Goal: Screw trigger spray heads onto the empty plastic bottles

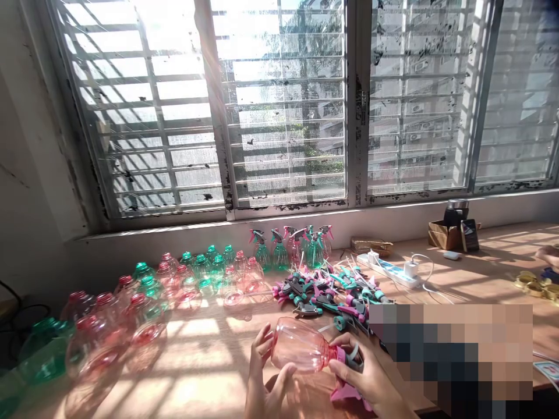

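Observation:
A clear pink spray bottle [299, 346] lies on its side in the air above the table, base to the left and neck to the right. My left hand [268, 372] is cupped around its base end, thumb in front and fingers behind. At the neck, my right hand [364, 369] grips the pink-collared spray head [340, 355] between thumb and fingers. The head's pink trigger [349, 396] points down below that hand. Just beyond is a heap of loose spray heads [323, 291] in pink, teal and grey, with white tubes.
Several open pink and green bottles [144, 314] stand to the left. Bottles with spray heads [297, 247] stand by the windowsill. A power strip [388, 270], cardboard box [443, 233] and phone [469, 235] lie right. Another person's hand [548, 256] shows at the right edge, near yellow parts [535, 285].

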`<state>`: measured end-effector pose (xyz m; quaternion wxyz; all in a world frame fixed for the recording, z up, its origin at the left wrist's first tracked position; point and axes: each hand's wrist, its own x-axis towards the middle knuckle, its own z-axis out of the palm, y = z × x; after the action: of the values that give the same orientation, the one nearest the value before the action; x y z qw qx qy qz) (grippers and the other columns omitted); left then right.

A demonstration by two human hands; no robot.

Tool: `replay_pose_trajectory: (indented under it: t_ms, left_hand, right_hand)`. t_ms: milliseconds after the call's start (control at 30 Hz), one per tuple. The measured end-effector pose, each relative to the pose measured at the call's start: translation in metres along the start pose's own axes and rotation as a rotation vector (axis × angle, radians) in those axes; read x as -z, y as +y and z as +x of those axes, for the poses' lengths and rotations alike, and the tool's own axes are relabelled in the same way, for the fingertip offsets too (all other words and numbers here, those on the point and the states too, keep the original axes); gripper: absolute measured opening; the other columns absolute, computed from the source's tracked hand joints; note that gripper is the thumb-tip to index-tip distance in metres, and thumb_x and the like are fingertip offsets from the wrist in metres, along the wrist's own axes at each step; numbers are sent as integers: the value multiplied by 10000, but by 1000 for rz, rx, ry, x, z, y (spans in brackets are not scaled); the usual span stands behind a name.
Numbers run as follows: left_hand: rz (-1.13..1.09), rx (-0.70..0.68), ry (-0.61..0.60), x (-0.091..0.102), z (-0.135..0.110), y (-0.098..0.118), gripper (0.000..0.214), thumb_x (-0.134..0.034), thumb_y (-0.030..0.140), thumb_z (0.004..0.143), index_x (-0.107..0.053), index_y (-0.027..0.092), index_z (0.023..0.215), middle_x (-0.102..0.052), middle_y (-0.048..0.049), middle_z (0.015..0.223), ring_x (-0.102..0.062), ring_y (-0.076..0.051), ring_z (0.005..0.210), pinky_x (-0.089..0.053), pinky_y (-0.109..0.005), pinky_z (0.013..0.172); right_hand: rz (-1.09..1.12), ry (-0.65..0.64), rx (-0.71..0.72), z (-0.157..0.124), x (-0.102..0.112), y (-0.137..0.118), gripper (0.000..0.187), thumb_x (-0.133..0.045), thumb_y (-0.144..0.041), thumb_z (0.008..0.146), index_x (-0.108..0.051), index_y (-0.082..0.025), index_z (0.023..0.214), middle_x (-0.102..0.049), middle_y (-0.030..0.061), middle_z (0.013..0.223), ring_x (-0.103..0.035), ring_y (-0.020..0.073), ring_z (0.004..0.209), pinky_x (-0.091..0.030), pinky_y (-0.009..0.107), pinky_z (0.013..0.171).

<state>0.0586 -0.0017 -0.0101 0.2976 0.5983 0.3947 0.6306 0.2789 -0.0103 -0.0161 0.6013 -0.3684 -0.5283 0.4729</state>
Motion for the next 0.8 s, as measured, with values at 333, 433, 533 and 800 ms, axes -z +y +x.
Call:
replay_pose_trajectory:
  t_ms: [333, 433, 533, 800]
  left_hand:
    - [-12, 116, -13, -4, -5, -13, 561, -755, 433, 781, -597, 260, 1290, -539, -130, 1460, -529, -358, 1338, -619, -380, 905]
    - [-70, 115, 9, -3, -3, -8, 465, -730, 492, 817, -629, 244, 1197, -532, -135, 1459, -483, -350, 1390, -603, -367, 940]
    - [-89, 128, 9, -2, -1, -1, 449, -699, 561, 840, -648, 244, 1154, -530, -135, 1474, -505, -339, 1382, -585, -382, 982]
    - [18, 58, -75, -2, -5, -9, 518, -603, 532, 919, -564, 324, 1391, -489, -103, 1513, -517, -323, 1360, -601, -363, 926]
  right_hand:
    - [112, 15, -46, 1, 0, -2, 467, -855, -553, 739, -595, -219, 938, -654, -33, 629, -631, 159, 501, -491, 259, 521]
    - [41, 16, -38, -2, -1, -2, 490, -876, -552, 701, -623, -221, 960, -644, -42, 644, -634, 169, 544, -501, 275, 563]
    - [-20, 36, -28, -1, -1, -1, 479, -870, -559, 695, -639, -222, 944, -635, -46, 646, -615, 168, 542, -491, 287, 570]
    - [110, 20, -68, 5, 1, -3, 478, -804, -609, 763, -584, -218, 928, -669, -18, 635, -635, 178, 503, -478, 282, 529]
